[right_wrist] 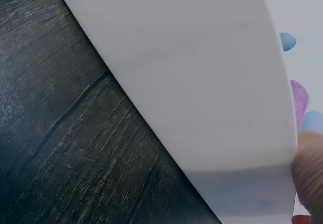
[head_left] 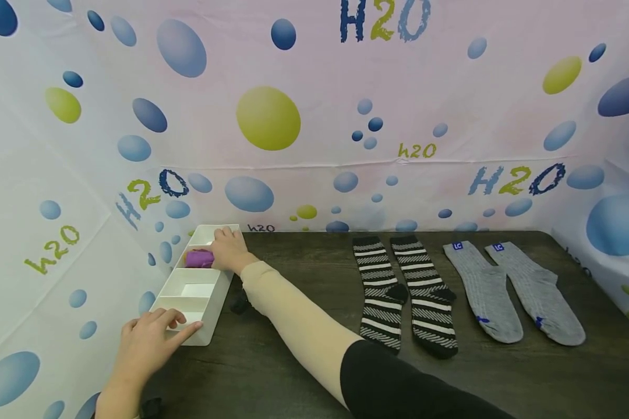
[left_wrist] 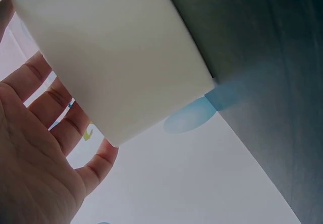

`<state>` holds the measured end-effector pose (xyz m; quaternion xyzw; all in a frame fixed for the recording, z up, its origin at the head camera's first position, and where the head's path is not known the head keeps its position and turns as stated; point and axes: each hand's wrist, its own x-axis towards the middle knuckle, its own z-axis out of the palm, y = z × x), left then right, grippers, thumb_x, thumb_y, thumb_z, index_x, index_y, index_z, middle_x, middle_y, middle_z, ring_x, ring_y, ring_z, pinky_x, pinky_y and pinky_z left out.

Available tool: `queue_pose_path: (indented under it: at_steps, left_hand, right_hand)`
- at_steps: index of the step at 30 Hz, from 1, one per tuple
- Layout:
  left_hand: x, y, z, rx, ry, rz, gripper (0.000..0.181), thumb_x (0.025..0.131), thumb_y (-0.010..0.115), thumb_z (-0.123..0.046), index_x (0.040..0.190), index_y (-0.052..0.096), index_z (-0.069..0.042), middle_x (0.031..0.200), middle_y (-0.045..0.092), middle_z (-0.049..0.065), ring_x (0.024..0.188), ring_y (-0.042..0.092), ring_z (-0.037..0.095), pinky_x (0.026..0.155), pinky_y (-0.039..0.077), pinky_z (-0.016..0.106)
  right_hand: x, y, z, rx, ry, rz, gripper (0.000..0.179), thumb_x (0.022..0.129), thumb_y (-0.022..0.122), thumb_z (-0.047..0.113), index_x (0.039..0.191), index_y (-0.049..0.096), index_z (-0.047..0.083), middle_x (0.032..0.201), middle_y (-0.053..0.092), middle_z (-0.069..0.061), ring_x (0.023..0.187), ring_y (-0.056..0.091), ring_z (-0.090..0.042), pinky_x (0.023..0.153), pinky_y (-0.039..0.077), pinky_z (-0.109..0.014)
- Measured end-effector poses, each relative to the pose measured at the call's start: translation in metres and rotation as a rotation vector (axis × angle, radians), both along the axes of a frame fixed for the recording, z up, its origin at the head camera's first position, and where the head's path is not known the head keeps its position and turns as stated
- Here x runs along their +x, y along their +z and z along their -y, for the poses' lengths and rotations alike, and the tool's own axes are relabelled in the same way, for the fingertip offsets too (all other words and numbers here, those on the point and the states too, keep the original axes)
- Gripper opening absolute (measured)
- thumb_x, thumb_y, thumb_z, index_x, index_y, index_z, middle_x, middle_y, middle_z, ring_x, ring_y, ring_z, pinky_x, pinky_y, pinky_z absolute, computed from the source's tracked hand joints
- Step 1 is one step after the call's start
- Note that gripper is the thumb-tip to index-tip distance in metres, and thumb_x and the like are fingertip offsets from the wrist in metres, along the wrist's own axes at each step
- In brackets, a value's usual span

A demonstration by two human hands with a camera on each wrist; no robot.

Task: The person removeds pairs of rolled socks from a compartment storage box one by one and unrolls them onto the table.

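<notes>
A white box with several compartments (head_left: 219, 302) stands on the left of the table. A purple bundle, seemingly fabric (head_left: 199, 259), with a yellowish-brown edge, lies in one of its farther compartments. My right hand (head_left: 230, 250) reaches over the far end, right beside the bundle; its fingertips are hidden, so I cannot tell whether it grips anything. In the right wrist view, a digit (right_wrist: 309, 171) shows at the rim, with a bit of red below. Over the near end lies my left hand (head_left: 149, 343), fingers loosely bent at the rim (left_wrist: 98, 166), thumb stretched toward the near right corner.
Two black-and-white striped socks (head_left: 380, 297) lie flat right of the middle. Two grey socks (head_left: 484, 291) with blue marks lie farther right. A small dark object (head_left: 239, 302) sits beside the box. A patterned sheet (head_left: 314, 116) hangs behind and to both sides of the dark table.
</notes>
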<state>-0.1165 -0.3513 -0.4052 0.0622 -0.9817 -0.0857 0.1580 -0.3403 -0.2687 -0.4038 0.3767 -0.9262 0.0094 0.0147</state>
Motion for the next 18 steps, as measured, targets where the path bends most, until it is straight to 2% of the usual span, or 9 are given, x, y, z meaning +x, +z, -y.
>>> queue_pose_path:
  at_steps: [6, 11, 18]
  left_hand:
    - [0.0, -0.002, 0.0, 0.007, -0.005, 0.003, 0.037, 0.08, 0.071, -0.057, 0.079, 0.062, -0.021, 0.076, 0.058, -0.005, 0.077, 0.056, 0.017, 0.082, 0.037, 0.059]
    - [-0.001, -0.005, 0.001, 0.014, -0.011, 0.004, 0.037, 0.08, 0.071, -0.057, 0.079, 0.063, -0.021, 0.077, 0.059, -0.005, 0.077, 0.057, 0.017, 0.082, 0.036, 0.059]
    - [-0.001, -0.005, 0.003, 0.022, -0.003, 0.03, 0.039, 0.081, 0.07, -0.059, 0.081, 0.064, -0.021, 0.079, 0.061, -0.004, 0.08, 0.059, 0.02, 0.085, 0.034, 0.059]
  right_hand:
    - [0.0, -0.003, -0.006, -0.047, 0.036, -0.055, 0.026, 0.089, 0.064, 0.049, 0.108, 0.071, 0.032, 0.116, 0.048, 0.009, 0.111, 0.037, -0.01, 0.094, 0.033, -0.027]
    - [0.0, -0.003, -0.013, -0.049, 0.052, -0.091, 0.028, 0.09, 0.062, 0.048, 0.112, 0.069, 0.032, 0.119, 0.047, 0.01, 0.113, 0.037, -0.01, 0.097, 0.033, -0.026]
    - [0.0, 0.009, -0.018, -0.085, 0.094, -0.165, 0.029, 0.091, 0.06, 0.05, 0.111, 0.067, 0.03, 0.116, 0.046, 0.01, 0.111, 0.035, -0.01, 0.096, 0.032, -0.027]
